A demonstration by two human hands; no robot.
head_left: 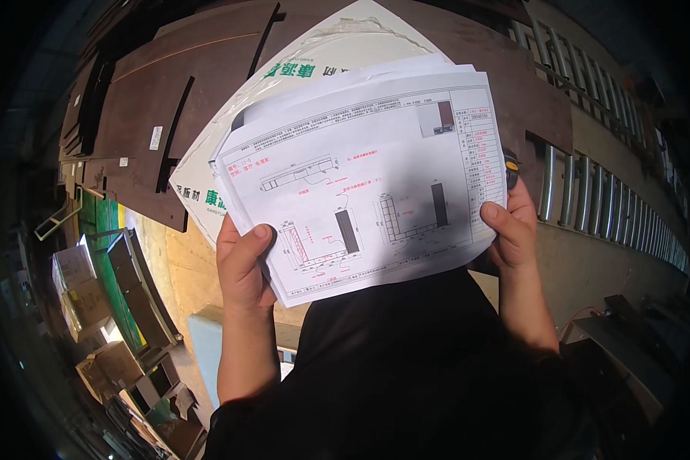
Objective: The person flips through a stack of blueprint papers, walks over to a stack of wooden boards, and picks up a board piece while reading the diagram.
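Observation:
A stack of printed drawing sheets [368, 176] is held up in front of me, tilted, its top page showing furniture line drawings, red notes and a table along the right edge. My left hand [244, 257] grips the lower left edge, thumb on top and fingers behind. On the right edge, my right hand [512, 222] pinches the sheets with its thumb in front. A small black and yellow object [511, 165] shows at the right hand's fingers, mostly hidden by the paper; I cannot tell its kind. A shadow falls across the lower right of the page.
Behind the sheets lies a white board package [345, 42] with green lettering, on dark brown panels [149, 100]. Metal rollers [583, 195] of a conveyor run along the right. Cardboard boxes [107, 368] stand at lower left, near a dark frame [142, 284].

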